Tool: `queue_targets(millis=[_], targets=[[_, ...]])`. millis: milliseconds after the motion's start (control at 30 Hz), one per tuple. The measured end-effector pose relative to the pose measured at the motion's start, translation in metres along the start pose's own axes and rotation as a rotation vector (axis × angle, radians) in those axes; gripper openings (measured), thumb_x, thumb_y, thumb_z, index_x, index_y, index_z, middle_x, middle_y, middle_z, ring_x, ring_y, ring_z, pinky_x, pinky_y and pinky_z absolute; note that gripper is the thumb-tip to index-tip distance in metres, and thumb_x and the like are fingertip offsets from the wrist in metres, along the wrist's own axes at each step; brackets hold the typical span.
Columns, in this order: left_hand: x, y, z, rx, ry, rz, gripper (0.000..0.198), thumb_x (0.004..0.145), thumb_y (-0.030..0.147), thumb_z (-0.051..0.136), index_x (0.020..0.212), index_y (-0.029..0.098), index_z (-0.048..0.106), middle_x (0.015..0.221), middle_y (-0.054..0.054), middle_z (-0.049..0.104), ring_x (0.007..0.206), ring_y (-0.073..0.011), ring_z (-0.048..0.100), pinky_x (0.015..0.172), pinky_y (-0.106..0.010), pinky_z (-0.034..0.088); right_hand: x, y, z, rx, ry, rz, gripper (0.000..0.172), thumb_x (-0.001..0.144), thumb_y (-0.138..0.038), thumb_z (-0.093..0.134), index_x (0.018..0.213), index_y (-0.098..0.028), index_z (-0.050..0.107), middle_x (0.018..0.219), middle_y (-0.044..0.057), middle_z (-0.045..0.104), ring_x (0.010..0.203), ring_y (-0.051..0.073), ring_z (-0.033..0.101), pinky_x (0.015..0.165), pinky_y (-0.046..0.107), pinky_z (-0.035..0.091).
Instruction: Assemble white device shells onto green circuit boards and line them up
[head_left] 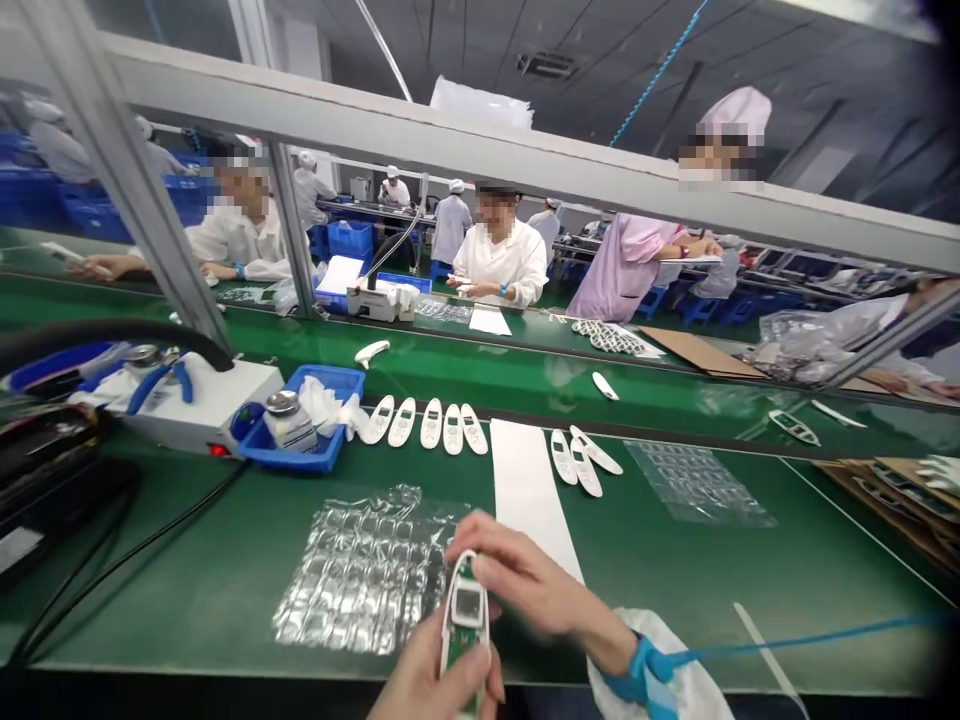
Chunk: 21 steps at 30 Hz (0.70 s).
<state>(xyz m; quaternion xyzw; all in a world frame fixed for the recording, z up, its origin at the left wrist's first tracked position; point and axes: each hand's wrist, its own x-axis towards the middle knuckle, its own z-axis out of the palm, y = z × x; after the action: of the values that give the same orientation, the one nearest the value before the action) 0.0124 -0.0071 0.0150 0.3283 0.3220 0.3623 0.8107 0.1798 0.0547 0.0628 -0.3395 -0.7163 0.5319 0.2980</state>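
My left hand (424, 670) is closed around the lower part of a white handset shell (469, 606), held upright over the table's front edge. A green circuit board and a small grey screen in a white frame show inside the shell. My right hand (536, 590) comes in from the right, its fingers bent over the shell's top end and touching it. A blue wrist strap (646, 672) with a blue cord is on my right wrist. Just left of the hands lies a clear plastic blister sheet (360, 575) with rows of pockets.
Several white handset covers (431, 425) stand in a row behind, with more covers (581, 465) right of a white paper strip (525, 470). A blue tray (300, 455) holds a metal-topped bottle and tissues. Another clear sheet (697, 480) lies right. Co-workers sit across the green conveyor (495, 375).
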Motion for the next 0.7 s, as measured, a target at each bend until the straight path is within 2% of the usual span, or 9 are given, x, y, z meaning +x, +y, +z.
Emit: queue_targets(millis=[100, 200, 300, 400, 467, 500, 567, 633, 700], targets=[[-0.006, -0.005, -0.005, -0.074, 0.112, 0.053, 0.060, 0.074, 0.058, 0.074, 0.111, 0.016, 0.051, 0.071, 0.002, 0.053, 0.053, -0.0073, 0.043, 0.045, -0.019, 0.033, 0.002, 0.008, 0.017, -0.087, 0.200, -0.068, 0.028, 0.097, -0.041, 0.045, 0.108, -0.023, 0.063, 0.104, 0.007, 0.053, 0.096, 0.019, 0.054, 0.082, 0.031, 0.045], [-0.010, -0.008, -0.010, -0.051, 0.175, 0.115, 0.060, 0.075, 0.059, 0.072, 0.110, 0.017, 0.048, 0.070, 0.003, 0.051, 0.054, -0.0076, 0.042, 0.044, -0.018, 0.032, 0.004, 0.012, 0.033, -0.145, 0.210, -0.092, 0.017, 0.093, -0.035, 0.055, 0.101, -0.023, 0.063, 0.095, 0.005, 0.053, 0.088, 0.018, 0.053, 0.077, 0.031, 0.045], [-0.011, -0.011, -0.013, 0.026, 0.207, 0.158, 0.063, 0.077, 0.061, 0.068, 0.113, 0.016, 0.045, 0.069, 0.003, 0.049, 0.052, -0.0078, 0.040, 0.043, -0.019, 0.031, 0.002, 0.012, 0.054, -0.250, 0.292, -0.162, 0.005, 0.091, -0.024, 0.056, 0.090, -0.022, 0.060, 0.085, 0.003, 0.053, 0.080, 0.018, 0.052, 0.069, 0.030, 0.043], [-0.014, -0.015, -0.017, 0.060, 0.226, 0.168, 0.068, 0.078, 0.065, 0.064, 0.119, 0.016, 0.041, 0.062, 0.006, 0.044, 0.049, -0.0075, 0.035, 0.041, -0.019, 0.025, -0.001, 0.008, 0.069, -0.402, 0.333, -0.379, 0.015, 0.092, -0.012, 0.046, 0.086, -0.022, 0.057, 0.082, 0.004, 0.055, 0.078, 0.019, 0.051, 0.070, 0.034, 0.042], [-0.017, -0.013, -0.025, 0.048, 0.281, 0.172, 0.063, 0.077, 0.065, 0.063, 0.112, 0.016, 0.044, 0.062, 0.006, 0.044, 0.048, -0.0078, 0.035, 0.041, -0.019, 0.023, 0.008, 0.005, 0.069, -0.468, 0.357, -0.449, 0.016, 0.092, -0.011, 0.044, 0.087, -0.022, 0.055, 0.082, 0.005, 0.057, 0.079, 0.020, 0.051, 0.073, 0.037, 0.041], [-0.020, -0.009, -0.030, 0.051, 0.324, 0.179, 0.059, 0.078, 0.064, 0.063, 0.108, 0.017, 0.045, 0.064, 0.004, 0.047, 0.050, -0.0085, 0.037, 0.041, -0.019, 0.025, 0.017, 0.006, 0.065, -0.481, 0.378, -0.416, 0.015, 0.092, -0.013, 0.044, 0.086, -0.022, 0.055, 0.081, 0.005, 0.058, 0.079, 0.020, 0.052, 0.075, 0.037, 0.041], [-0.026, 0.002, -0.046, 0.111, 0.435, 0.204, 0.051, 0.080, 0.061, 0.063, 0.101, 0.018, 0.047, 0.067, 0.003, 0.050, 0.052, -0.0100, 0.040, 0.045, -0.020, 0.032, 0.046, 0.015, 0.052, -0.488, 0.403, -0.239, 0.015, 0.093, -0.019, 0.046, 0.080, -0.021, 0.053, 0.078, 0.003, 0.058, 0.075, 0.018, 0.053, 0.075, 0.036, 0.042], [-0.031, 0.018, -0.067, 0.272, 0.552, 0.234, 0.045, 0.080, 0.057, 0.063, 0.097, 0.018, 0.049, 0.060, 0.006, 0.045, 0.050, -0.0109, 0.039, 0.047, -0.022, 0.034, 0.084, 0.032, 0.039, -0.510, 0.329, -0.055, 0.017, 0.092, -0.021, 0.048, 0.075, -0.020, 0.053, 0.072, 0.000, 0.058, 0.068, 0.015, 0.052, 0.068, 0.030, 0.042], [-0.032, 0.037, -0.089, 0.514, 0.666, 0.287, 0.041, 0.081, 0.056, 0.060, 0.091, 0.018, 0.051, 0.059, 0.006, 0.042, 0.049, -0.0124, 0.040, 0.047, -0.024, 0.035, 0.117, 0.054, 0.032, -0.556, 0.236, 0.043, 0.014, 0.087, -0.016, 0.052, 0.074, -0.018, 0.055, 0.067, -0.002, 0.056, 0.063, 0.013, 0.051, 0.061, 0.025, 0.040]])
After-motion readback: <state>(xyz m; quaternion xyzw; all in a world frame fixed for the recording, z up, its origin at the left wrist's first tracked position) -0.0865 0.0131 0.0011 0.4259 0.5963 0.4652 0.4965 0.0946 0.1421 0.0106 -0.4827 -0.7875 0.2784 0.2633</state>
